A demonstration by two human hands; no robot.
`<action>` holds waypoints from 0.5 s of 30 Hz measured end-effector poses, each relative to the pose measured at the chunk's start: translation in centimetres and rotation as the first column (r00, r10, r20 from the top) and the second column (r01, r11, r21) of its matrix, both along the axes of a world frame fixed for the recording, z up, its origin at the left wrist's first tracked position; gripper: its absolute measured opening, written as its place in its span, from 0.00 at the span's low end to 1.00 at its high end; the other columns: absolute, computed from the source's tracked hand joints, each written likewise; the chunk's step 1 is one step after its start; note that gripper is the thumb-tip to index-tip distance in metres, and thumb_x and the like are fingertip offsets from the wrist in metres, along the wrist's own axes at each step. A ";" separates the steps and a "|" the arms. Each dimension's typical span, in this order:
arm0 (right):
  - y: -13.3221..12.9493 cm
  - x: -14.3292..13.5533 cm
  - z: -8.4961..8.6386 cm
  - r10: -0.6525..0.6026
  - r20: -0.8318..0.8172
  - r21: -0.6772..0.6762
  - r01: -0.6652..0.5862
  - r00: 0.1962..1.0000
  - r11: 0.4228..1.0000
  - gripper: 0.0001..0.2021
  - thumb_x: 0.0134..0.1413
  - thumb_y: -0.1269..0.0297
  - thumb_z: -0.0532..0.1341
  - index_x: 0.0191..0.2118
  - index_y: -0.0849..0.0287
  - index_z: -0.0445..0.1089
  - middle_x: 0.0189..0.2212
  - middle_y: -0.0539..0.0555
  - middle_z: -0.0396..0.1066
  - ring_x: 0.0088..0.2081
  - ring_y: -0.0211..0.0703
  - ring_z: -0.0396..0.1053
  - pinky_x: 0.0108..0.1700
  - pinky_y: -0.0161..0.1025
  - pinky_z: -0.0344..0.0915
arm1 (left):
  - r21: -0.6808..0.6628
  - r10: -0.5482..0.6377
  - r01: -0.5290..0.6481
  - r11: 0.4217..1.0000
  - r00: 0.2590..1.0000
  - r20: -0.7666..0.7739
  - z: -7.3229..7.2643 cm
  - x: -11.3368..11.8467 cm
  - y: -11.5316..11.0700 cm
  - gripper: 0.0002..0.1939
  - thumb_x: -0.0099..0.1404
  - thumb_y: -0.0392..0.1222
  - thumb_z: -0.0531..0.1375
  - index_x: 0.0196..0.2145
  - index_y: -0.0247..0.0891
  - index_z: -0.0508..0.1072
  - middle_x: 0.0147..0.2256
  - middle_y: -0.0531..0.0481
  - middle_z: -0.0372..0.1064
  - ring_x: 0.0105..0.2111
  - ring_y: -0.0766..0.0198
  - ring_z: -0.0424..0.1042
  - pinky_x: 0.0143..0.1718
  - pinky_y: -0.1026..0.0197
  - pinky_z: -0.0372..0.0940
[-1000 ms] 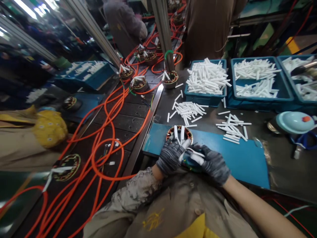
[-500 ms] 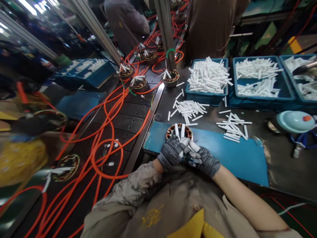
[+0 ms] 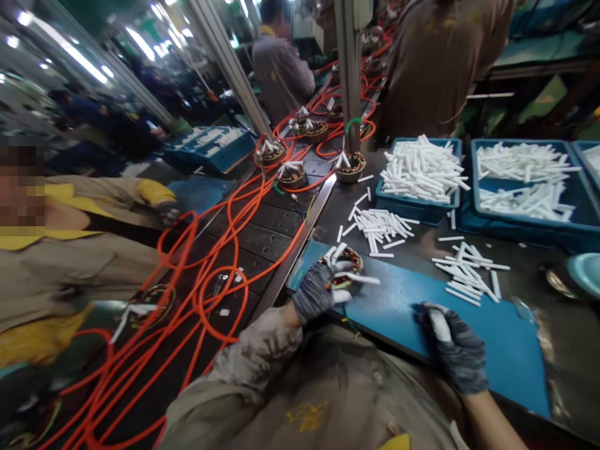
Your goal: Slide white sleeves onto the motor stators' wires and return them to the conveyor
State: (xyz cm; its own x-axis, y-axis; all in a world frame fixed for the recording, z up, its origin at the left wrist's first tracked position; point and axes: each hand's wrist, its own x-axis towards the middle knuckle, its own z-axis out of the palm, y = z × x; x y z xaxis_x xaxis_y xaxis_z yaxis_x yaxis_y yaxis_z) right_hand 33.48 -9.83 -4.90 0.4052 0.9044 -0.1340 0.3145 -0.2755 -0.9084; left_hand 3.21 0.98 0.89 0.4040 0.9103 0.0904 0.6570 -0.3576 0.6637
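A ring-shaped copper-wound stator (image 3: pixel 355 261) lies on the blue mat (image 3: pixel 398 300), with several white sleeves (image 3: pixel 360 277) standing out from it. My left hand (image 3: pixel 315 292), in a grey glove with pale fingertips, is closed at the stator's near left side, among the sleeves. Its fingers partly cover the ring. Over the right part of the mat is my right hand (image 3: pixel 457 347), gloved alike and apart from the stator. Its fingers are curled in, and whatever they may hold is hidden. Loose white sleeves (image 3: pixel 469 272) lie just beyond it.
Another pile of sleeves (image 3: pixel 382 228) lies behind the stator. Blue bins (image 3: pixel 417 209) full of sleeves stand at the back. Orange cables (image 3: pixel 225 250) run along the line at left, among more stators (image 3: pixel 291 176). A co-worker (image 3: pixel 107 250) is at far left; others stand beyond.
My right hand has left the stator and moved right over the mat. My left hand stays at the stator. The view has turned left, bringing the co-worker into sight.
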 end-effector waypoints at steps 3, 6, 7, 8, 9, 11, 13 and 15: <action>-0.2 0.0 -0.7 0.010 -0.006 0.019 -0.010 1.000 1.000 0.25 0.57 0.38 0.59 0.45 0.54 0.78 0.39 0.57 0.82 0.41 0.56 0.79 0.56 0.60 0.71 | -0.137 0.253 -0.247 0.959 0.967 0.032 2.2 -5.3 2.0 0.32 0.59 0.51 0.67 0.60 0.41 0.71 0.53 0.44 0.76 0.52 0.50 0.76 0.57 0.49 0.70; 0.1 0.0 -1.1 0.054 0.062 0.077 -0.059 0.997 0.995 0.26 0.55 0.36 0.59 0.43 0.53 0.79 0.41 0.57 0.82 0.44 0.58 0.79 0.58 0.62 0.70 | -0.087 0.401 -0.402 0.912 0.916 -0.028 3.6 -10.3 3.9 0.34 0.60 0.53 0.65 0.62 0.42 0.69 0.52 0.46 0.76 0.54 0.50 0.74 0.60 0.47 0.67; 0.2 0.0 -1.2 0.066 0.095 0.100 -0.076 0.993 0.992 0.26 0.55 0.36 0.59 0.43 0.53 0.79 0.42 0.57 0.82 0.45 0.59 0.79 0.59 0.62 0.70 | -0.071 0.455 -0.458 0.886 0.888 -0.061 3.7 -11.6 4.5 0.35 0.60 0.53 0.66 0.63 0.43 0.68 0.53 0.46 0.76 0.56 0.50 0.73 0.61 0.47 0.66; 0.3 0.0 -1.2 0.072 0.124 0.121 -0.087 0.990 0.989 0.26 0.55 0.36 0.59 0.42 0.53 0.80 0.42 0.57 0.82 0.45 0.59 0.79 0.58 0.62 0.71 | -0.052 0.513 -0.521 0.852 0.851 -0.111 3.6 -12.7 5.1 0.35 0.59 0.52 0.66 0.63 0.44 0.68 0.54 0.47 0.75 0.58 0.50 0.71 0.63 0.48 0.64; 0.4 0.0 -1.3 0.075 0.148 0.137 -0.095 0.986 0.986 0.26 0.56 0.36 0.58 0.42 0.52 0.80 0.41 0.58 0.82 0.44 0.60 0.79 0.57 0.62 0.72 | -0.030 0.565 -0.579 0.815 0.805 -0.180 3.4 -13.7 5.6 0.36 0.59 0.52 0.67 0.63 0.44 0.68 0.55 0.46 0.74 0.59 0.49 0.70 0.64 0.48 0.62; 0.5 0.0 -1.4 0.078 0.190 0.166 -0.111 0.979 0.980 0.26 0.57 0.37 0.57 0.41 0.52 0.80 0.41 0.58 0.82 0.43 0.60 0.80 0.55 0.61 0.74 | 0.031 0.634 -0.668 0.743 0.689 -0.352 2.8 -15.2 6.4 0.37 0.58 0.51 0.68 0.63 0.45 0.67 0.57 0.44 0.72 0.62 0.47 0.67 0.65 0.48 0.60; 0.4 0.1 -1.6 0.092 0.232 0.190 -0.137 0.968 0.972 0.25 0.59 0.38 0.57 0.41 0.52 0.80 0.41 0.58 0.82 0.43 0.60 0.80 0.55 0.59 0.75 | 0.102 0.640 -0.699 0.708 0.573 -0.512 2.3 -16.0 6.7 0.37 0.59 0.51 0.67 0.65 0.43 0.65 0.60 0.40 0.70 0.64 0.44 0.64 0.65 0.46 0.57; 0.4 0.2 -1.9 0.102 0.267 0.206 -0.160 0.958 0.965 0.24 0.60 0.39 0.56 0.42 0.52 0.80 0.41 0.57 0.82 0.42 0.59 0.80 0.54 0.59 0.75 | 0.199 0.647 -0.715 0.670 0.431 -0.629 2.4 -16.1 6.6 0.39 0.62 0.53 0.64 0.67 0.40 0.62 0.61 0.35 0.67 0.63 0.39 0.63 0.65 0.39 0.54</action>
State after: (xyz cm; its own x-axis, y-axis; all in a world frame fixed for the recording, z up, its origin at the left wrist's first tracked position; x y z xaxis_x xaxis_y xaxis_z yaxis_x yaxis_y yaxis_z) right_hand 33.71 -9.44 -6.81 0.2753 0.9466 0.1679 0.5603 -0.0161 -0.8281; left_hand -12.93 7.60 3.28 -0.4272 0.9042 -0.0047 0.9040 0.4272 0.0149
